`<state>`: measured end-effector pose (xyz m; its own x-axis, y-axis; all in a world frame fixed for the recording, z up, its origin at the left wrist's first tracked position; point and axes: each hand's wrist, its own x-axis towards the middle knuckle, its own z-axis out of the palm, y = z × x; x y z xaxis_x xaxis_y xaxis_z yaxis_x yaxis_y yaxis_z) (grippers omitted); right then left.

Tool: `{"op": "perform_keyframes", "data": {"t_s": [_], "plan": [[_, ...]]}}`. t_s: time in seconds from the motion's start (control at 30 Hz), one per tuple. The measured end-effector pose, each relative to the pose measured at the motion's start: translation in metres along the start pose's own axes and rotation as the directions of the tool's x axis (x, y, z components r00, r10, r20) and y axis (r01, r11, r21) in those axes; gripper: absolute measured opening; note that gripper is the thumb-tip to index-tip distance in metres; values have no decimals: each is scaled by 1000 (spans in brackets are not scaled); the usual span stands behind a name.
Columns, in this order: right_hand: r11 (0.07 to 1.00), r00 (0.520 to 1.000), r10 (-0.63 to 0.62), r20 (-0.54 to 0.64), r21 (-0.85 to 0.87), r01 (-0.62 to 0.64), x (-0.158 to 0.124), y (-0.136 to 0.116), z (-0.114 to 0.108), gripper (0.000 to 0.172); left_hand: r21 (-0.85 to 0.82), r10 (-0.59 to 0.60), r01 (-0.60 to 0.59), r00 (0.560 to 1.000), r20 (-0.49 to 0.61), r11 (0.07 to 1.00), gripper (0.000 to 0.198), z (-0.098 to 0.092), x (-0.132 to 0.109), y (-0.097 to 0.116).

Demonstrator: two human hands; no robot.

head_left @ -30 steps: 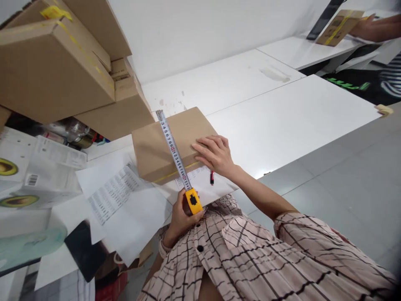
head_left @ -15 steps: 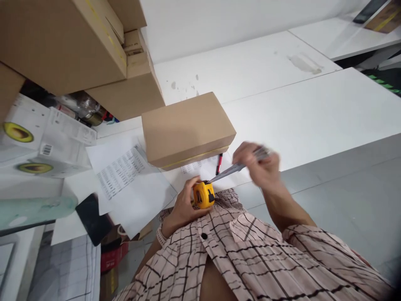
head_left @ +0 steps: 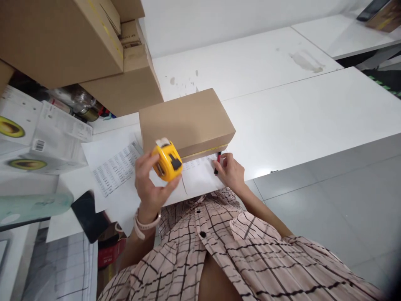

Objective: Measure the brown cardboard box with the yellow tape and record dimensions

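My left hand (head_left: 148, 182) is wrapped round a yellow tape measure (head_left: 169, 162) with a black button, raised in front of the box. A short whitish end of the blade shows at its top. My right hand (head_left: 232, 171) is at the table edge, its thumb and fingers closed on a red and black pen (head_left: 217, 164) over a paper sheet (head_left: 200, 177). Just beyond both hands lies a closed brown cardboard box (head_left: 188, 121), with yellow tape along its near side. The tape measure hides its near left corner.
Printed sheets (head_left: 115, 171) lie on the white table (head_left: 282, 113) to the left, beside a dark phone-like slab (head_left: 90, 215). Large cartons (head_left: 62, 37) are stacked at the back left. White boxes with avocado pictures (head_left: 53, 144) and a pale green bottle (head_left: 34, 207) stand at far left.
The pulled-out blade has gone back into the tape measure. My left hand has lifted it up and left; my right hand has let go of the blade and moved down-left to the pen.
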<state>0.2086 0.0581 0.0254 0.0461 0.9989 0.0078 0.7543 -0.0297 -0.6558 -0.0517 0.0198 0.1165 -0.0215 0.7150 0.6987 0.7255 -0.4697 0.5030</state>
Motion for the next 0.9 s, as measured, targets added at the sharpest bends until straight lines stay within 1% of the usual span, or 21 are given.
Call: {"op": "perform_keyframes", "data": {"t_s": [0.03, 0.07, 0.13, 0.2, 0.27, 0.33, 0.4, 0.5, 0.57, 0.63, 0.67, 0.7, 0.77, 0.83, 0.9], "plan": [[996, 1000, 24, 7, -90, -23, 5, 0, 3, 42, 70, 20, -18, 1000, -20, 997, 63, 2, 15, -4], [987, 999, 38, 19, -158, -34, 9, -1, 6, 45, 120, 32, -30, 999, -16, 992, 61, 5, 28, -8], [968, 998, 51, 45, -250, -38, 15, -4, 9, 45, 166, 35, -43, 998, 51, 985, 52, 13, 47, -16], [952, 995, 65, 71, -305, -40, 18, -8, 8, 37, 189, 20, -48, 989, 149, 981, 47, 21, 56, -21], [939, 991, 77, 105, -341, -37, 20, -11, 5, 32, 232, -2, -53, 974, 228, 971, 53, 25, 56, -24], [928, 986, 86, 141, -372, -28, 21, -13, 1, 31, 283, -26, -51, 965, 262, 958, 65, 26, 53, -25], [913, 981, 88, 172, -408, -10, 23, -16, -2, 32, 314, -40, -45, 965, 260, 948, 71, 26, 50, -24], [881, 972, 86, 218, -471, 28, 25, -17, -4, 34, 327, -56, -29, 967, 248, 945, 69, 28, 48, -21], [874, 969, 75, 237, -483, 50, 26, -14, -7, 34, 331, -65, -15, 971, 231, 944, 68, 32, 47, -20], [898, 976, 47, 211, -437, 52, 24, -6, -13, 32, 337, -69, -6, 976, 209, 941, 68, 36, 45, -20], [923, 983, 22, 181, -381, 50, 23, 0, -17, 30, 340, -69, -4, 977, 201, 940, 68, 38, 45, -21], [954, 990, -4, 144, -297, 47, 21, 6, -23, 29, 341, -69, -3, 978, 199, 940, 68, 39, 45, -21], [997, 997, -48, 60, -60, 52, 13, 19, -36, 29, 333, -72, -2, 976, 208, 943, 68, 40, 46, -23], [982, 997, -76, -30, 170, 80, 5, 28, -49, 29, 304, -70, -2, 972, 224, 953, 71, 39, 49, -23], [953, 990, -77, -121, 282, 109, -5, 32, -59, 28, 268, -56, -3, 976, 212, 963, 76, 36, 47, -20]]}}
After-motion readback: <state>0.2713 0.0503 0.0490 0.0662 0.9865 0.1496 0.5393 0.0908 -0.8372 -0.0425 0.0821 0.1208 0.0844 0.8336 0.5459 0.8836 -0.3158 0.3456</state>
